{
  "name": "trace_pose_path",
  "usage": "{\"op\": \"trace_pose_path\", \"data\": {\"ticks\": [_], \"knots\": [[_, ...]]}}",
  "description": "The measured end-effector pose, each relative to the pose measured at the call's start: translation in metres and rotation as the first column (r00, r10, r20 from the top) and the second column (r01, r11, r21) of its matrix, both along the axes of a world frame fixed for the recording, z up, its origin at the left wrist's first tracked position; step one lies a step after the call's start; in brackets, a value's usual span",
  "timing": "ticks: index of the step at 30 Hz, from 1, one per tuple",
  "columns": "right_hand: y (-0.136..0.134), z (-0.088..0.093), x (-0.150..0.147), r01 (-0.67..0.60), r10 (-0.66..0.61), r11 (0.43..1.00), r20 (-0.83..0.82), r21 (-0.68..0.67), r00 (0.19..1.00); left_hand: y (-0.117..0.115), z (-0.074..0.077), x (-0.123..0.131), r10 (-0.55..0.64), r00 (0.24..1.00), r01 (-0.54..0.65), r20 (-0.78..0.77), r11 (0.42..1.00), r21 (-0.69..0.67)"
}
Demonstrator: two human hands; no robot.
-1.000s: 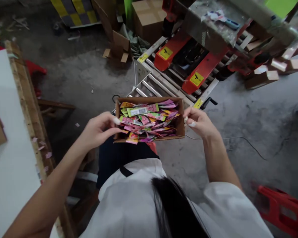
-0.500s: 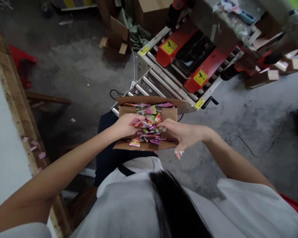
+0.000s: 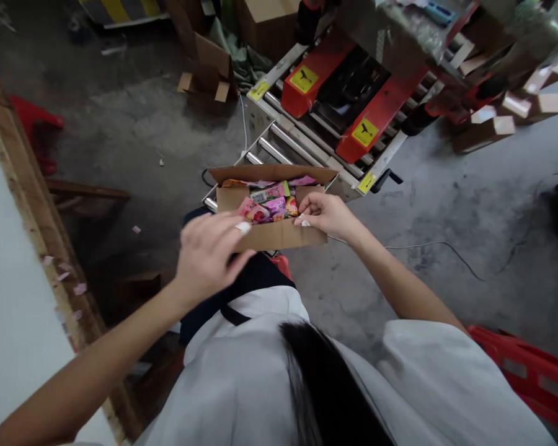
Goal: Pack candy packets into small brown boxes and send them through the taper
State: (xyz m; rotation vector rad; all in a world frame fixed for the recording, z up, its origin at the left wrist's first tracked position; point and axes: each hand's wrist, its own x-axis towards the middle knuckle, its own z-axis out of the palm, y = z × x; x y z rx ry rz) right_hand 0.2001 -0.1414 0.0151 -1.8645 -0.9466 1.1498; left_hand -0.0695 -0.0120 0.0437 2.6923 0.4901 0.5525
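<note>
A small cardboard box (image 3: 233, 198) full of wrapped sweets (image 3: 275, 206) in pink, purple and green packets stands in front of me on the rollers, its far flap raised. The near flap (image 3: 279, 235) stands up and covers the front part of the sweets. My right hand (image 3: 328, 214) is closed at the right end of this flap, thumb on the outside and fingers curled over the edge; something white is on the thumb. Beside the near left corner, my left hand (image 3: 209, 254) has its fingers stretched out and holds nothing, with white wrapping on one finger.
Beyond the box a roller conveyor (image 3: 288, 144) leads into a red and black machine (image 3: 353, 93) with a crank handle (image 3: 387, 179). An open carton (image 3: 209, 74) lies on the floor. A wooden-edged table (image 3: 32, 210) runs along the left, and a red plastic stool (image 3: 530, 371) stands at lower right.
Both hands have come out from among the sweets. The left moved back toward me and opened; the right took hold of the near flap, which has come up.
</note>
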Motion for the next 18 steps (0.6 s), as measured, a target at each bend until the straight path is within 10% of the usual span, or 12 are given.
{"op": "trace_pose_path", "data": {"ticks": [6,10,18], "knots": [[-0.010,0.008,-0.007,-0.032,0.004,0.996,0.336,0.077,0.942,-0.029,-0.034,0.037,-0.059,0.965,0.084,-0.257,0.992,0.090],[-0.015,0.019,-0.031,-0.123,-0.068,0.973,0.747,0.197,0.661,-0.015,-0.034,0.046,-0.138,0.955,0.156,-0.263,0.986,0.049],[0.010,0.005,-0.055,-0.325,0.192,0.945,0.760,0.026,0.621,0.012,-0.023,0.054,-0.342,0.889,0.357,-0.305,0.934,-0.008]]}}
